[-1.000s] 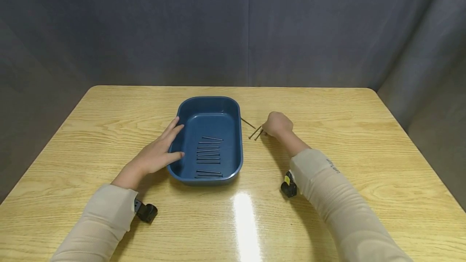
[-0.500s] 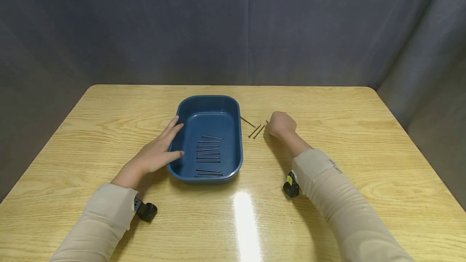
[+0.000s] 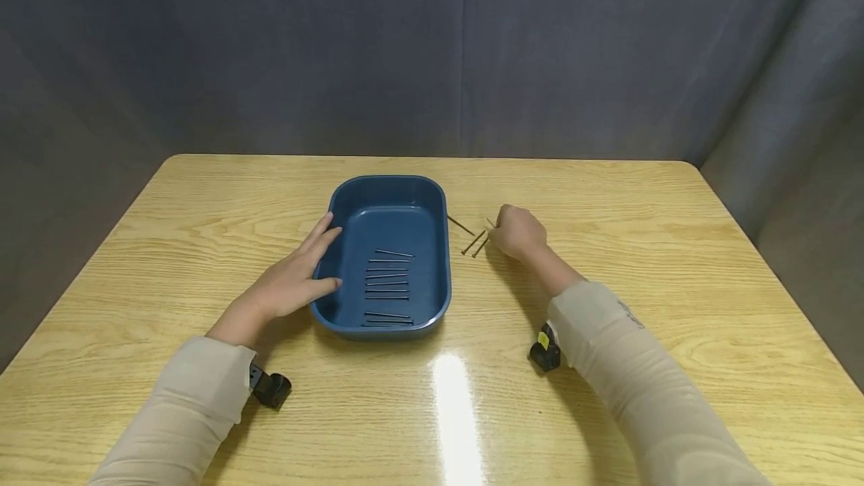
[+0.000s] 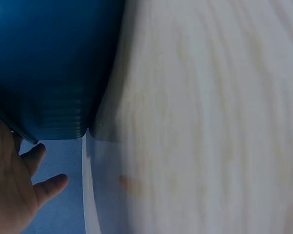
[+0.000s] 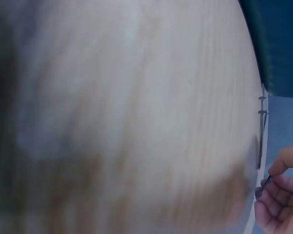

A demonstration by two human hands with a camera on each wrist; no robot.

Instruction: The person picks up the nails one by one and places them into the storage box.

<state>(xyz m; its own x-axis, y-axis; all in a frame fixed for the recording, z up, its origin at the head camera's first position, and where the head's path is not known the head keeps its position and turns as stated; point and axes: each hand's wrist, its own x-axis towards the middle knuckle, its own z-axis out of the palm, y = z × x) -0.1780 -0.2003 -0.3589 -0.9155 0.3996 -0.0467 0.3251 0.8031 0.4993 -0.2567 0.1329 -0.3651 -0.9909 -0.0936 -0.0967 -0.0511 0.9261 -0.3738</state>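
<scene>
On the left side of a blue tray [image 3: 442, 261], my left hand [image 3: 286, 287] rests with spread, straight fingers at the rim and the thumb reaching over it. Several dark nails [image 3: 387, 276] lie in rough rows on the tray's floor. To the right of the tray, my right hand [image 3: 520, 232] is low over the table, pinching a nail [image 5: 264, 185] between thumb and fingertips; its head shows in the right wrist view. Beside those fingertips, two nails [image 3: 475, 243] lie slanted side by side. Another nail [image 3: 462, 226] lies against the tray's right wall.
Everything stands on a wood-grain table [image 3: 628, 246] with rounded far corners. A grey curtain [image 3: 432, 51] hangs behind it and along the sides. Small black wrist cameras [image 3: 272, 391] sit below both sleeves.
My right hand shifted slightly right, then back left, and a nail end now shows at its fingertips. The left hand and the tray have stayed in place.
</scene>
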